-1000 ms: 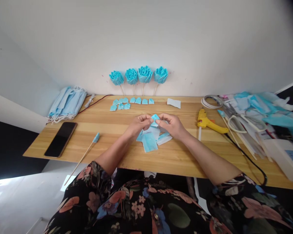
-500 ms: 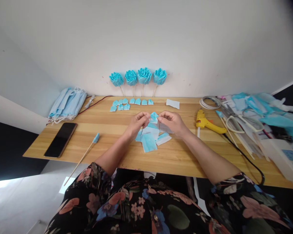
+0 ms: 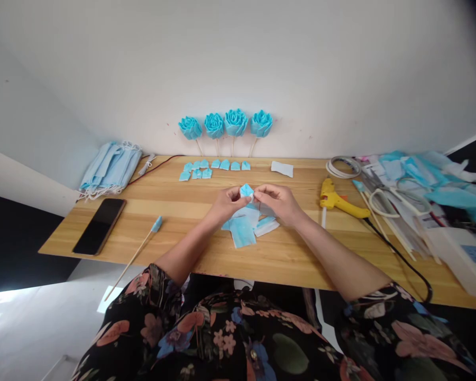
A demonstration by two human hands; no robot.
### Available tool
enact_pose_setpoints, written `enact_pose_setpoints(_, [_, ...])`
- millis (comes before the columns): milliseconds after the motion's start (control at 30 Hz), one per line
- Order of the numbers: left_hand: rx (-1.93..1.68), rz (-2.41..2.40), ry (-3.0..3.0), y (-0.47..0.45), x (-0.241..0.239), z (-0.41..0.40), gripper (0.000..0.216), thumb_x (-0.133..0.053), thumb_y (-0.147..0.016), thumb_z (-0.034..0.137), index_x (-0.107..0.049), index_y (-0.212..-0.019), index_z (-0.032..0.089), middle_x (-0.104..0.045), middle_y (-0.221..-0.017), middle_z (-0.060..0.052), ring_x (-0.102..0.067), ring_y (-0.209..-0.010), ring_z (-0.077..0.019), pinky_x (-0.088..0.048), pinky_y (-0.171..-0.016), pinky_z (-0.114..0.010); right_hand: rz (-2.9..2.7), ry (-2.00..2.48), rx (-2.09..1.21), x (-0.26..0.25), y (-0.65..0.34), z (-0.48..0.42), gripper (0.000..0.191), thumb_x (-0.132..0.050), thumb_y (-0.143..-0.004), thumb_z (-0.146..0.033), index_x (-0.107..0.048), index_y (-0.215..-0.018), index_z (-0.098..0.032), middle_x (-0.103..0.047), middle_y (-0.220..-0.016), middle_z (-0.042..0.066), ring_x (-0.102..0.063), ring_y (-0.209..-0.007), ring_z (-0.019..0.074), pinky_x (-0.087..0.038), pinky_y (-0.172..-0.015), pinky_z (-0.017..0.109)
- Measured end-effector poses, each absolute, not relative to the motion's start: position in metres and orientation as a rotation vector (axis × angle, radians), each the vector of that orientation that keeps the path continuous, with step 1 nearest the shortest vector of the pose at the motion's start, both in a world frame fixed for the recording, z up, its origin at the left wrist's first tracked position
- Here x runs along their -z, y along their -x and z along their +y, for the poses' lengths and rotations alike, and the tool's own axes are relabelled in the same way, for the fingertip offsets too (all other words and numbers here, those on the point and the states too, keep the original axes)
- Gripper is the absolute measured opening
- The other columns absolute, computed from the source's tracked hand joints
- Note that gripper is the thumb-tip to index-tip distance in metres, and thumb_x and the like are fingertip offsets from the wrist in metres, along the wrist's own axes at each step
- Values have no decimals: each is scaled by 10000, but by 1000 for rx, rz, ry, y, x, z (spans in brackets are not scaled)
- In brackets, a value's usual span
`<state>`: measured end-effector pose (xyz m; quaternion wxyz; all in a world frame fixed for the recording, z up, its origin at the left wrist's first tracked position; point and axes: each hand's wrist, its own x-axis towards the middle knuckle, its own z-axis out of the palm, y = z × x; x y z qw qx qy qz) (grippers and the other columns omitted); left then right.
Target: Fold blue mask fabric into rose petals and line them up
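Between my hands is a small folded piece of blue mask fabric (image 3: 246,190), its top creased to a point. My left hand (image 3: 229,203) pinches it, the thumb lying across its white lower part. The fingers of my right hand (image 3: 275,200) are closed at its right edge. Below my hands lie loose cut pieces of blue and white fabric (image 3: 243,232) in an overlapping heap. Beyond them, several folded blue petals (image 3: 224,165) are lined up in rows near the wall.
Several blue fabric roses (image 3: 236,123) on sticks lean against the wall. A mask stack (image 3: 110,166), phone (image 3: 99,226) and blue-tipped stick (image 3: 143,248) are at left. At right lie a yellow glue gun (image 3: 333,200), tape (image 3: 343,167), scissors (image 3: 399,201) and a white power strip (image 3: 460,254).
The folded piece has shifted slightly left and stands more upright. My left thumb has moved across its lower part, and my right fingers have come closer to my left hand.
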<state>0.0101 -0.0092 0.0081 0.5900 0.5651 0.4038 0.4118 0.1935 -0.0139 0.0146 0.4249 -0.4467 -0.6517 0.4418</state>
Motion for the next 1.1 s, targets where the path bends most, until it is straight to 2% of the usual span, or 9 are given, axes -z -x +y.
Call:
enact_pose_setpoints(133, [-920,971,-1420,-10,-10,-10,254,-728,-722,327,-545,-697,153,-489,-633,36,-434,-604,-85,-345,-573,-223,-1674,1165,-1093,-13,-194,-13,220,-644,-802,-397,-627,-729,-189,-616,-699,-5,-527,-657,137,-406,-655,273])
enact_pose_setpoints(333, [-952,1009,-1551,-9,-10,-8,270,-684,-747,317,-493,-632,166,-390,-604,46,-346,-582,-80,-266,-558,-238,-1641,1112,-1104,-17,-199,-11,298,-585,-870,-468,-678,-801,-194,-674,-784,23,-599,-771,164,-454,-761,286])
enact_pose_setpoints(467, [-976,1022,-1615,-10,-6,-6,317,-699,-744,342,-472,-606,168,-367,-592,51,-326,-583,-81,-246,-552,-238,-1636,1148,-1094,-17,-198,-9,278,-666,-810,-474,-669,-786,-198,-667,-770,15,-588,-739,161,-461,-733,287])
enact_pose_setpoints(567, [-1008,954,-1570,-10,-3,-3,341,-693,-768,432,-522,-651,161,-427,-616,44,-370,-596,-86,-282,-563,-231,-1638,1172,-1015,-17,-200,-5,279,-688,-789,-472,-652,-738,-200,-650,-737,8,-569,-709,157,-457,-717,292])
enact_pose_setpoints(667, [-1126,915,-1511,-8,-2,-1,341,-649,-824,487,-640,-891,153,-570,-728,13,-463,-640,-102,-351,-603,-235,-1524,1181,-950,-21,-205,5,289,-687,-794,-493,-658,-744,-210,-645,-733,5,-570,-722,156,-461,-738,296])
enact_pose_setpoints(733, [-1219,985,-1583,-7,-5,-3,350,-599,-880,482,-659,-1000,159,-598,-746,1,-484,-646,-110,-361,-615,-244,-1448,1209,-937,-25,-207,12,311,-702,-776,-517,-658,-736,-212,-633,-723,2,-564,-713,151,-465,-750,298])
enact_pose_setpoints(867, [-1319,1029,-1924,-7,-15,-16,282,-520,-949,396,-687,-972,171,-628,-744,-30,-526,-674,-137,-387,-667,-274,-1443,1313,-1050,-27,-196,29,405,-735,-700,-596,-650,-709,-200,-617,-679,-2,-533,-631,133,-465,-674,291])
enact_pose_setpoints(967, [-1316,958,-2100,-8,-23,-24,265,-488,-958,328,-685,-883,167,-638,-737,-50,-540,-689,-159,-399,-692,-301,-1565,1391,-1171,-19,-172,47,459,-692,-700,-646,-641,-702,-190,-635,-674,8,-546,-619,134,-457,-602,272])
enact_pose_setpoints(1100, [-1325,948,-2120,-9,-26,-26,283,-466,-967,310,-672,-833,170,-646,-735,-64,-568,-722,-183,-418,-715,-322,-1625,1466,-1184,-4,-137,77,378,-721,-677,-555,-653,-648,-185,-588,-569,-10,-487,-542,113,-382,-491,236])
